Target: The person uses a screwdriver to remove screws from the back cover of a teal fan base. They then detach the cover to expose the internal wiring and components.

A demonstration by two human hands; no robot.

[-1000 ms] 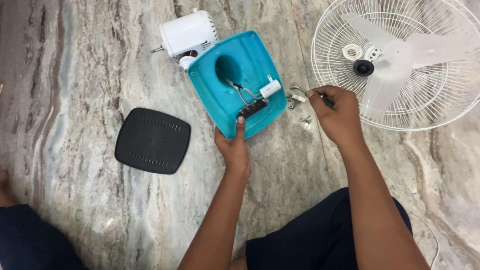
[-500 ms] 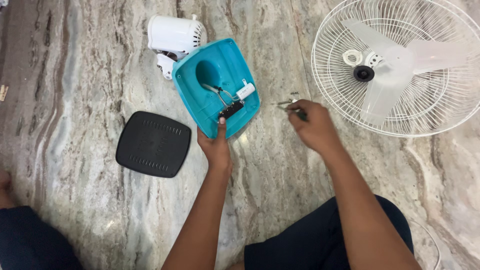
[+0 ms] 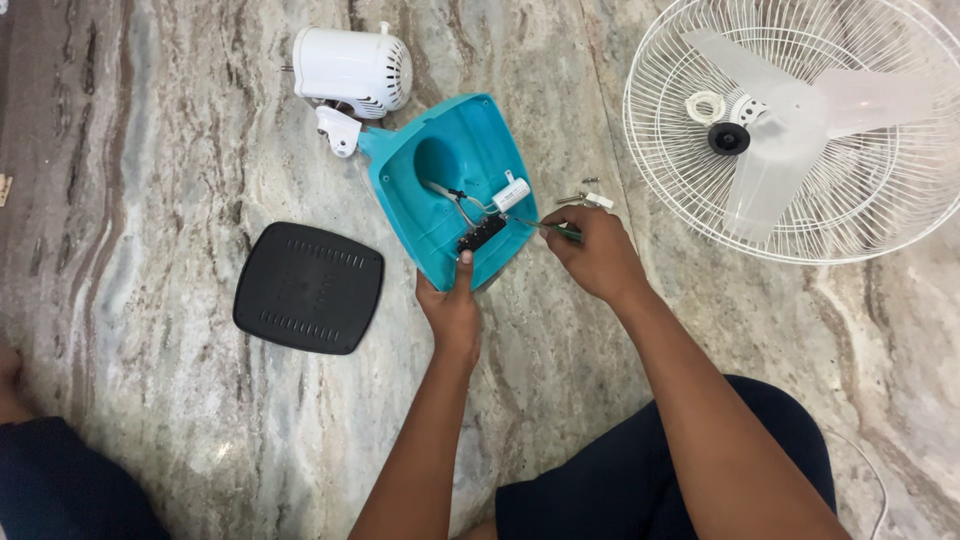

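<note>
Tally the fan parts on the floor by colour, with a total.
Teal: 1, base shell
White: 3, motor housing, grille, capacitor
Black: 1, base plate
Translucent: 1, blade
Total: 6

Left hand (image 3: 452,305) gripping the near edge of the upturned teal fan base (image 3: 455,185), thumb by the black switch block (image 3: 481,235). Right hand (image 3: 594,255) poking a screwdriver (image 3: 545,228) inside. Black cover plate (image 3: 309,287), white motor (image 3: 350,70), fan cage (image 3: 800,125) lying around on marble floor (image 3: 150,150).

Both hands (image 3: 455,305) forward, fingers (image 3: 562,222) curled
</note>
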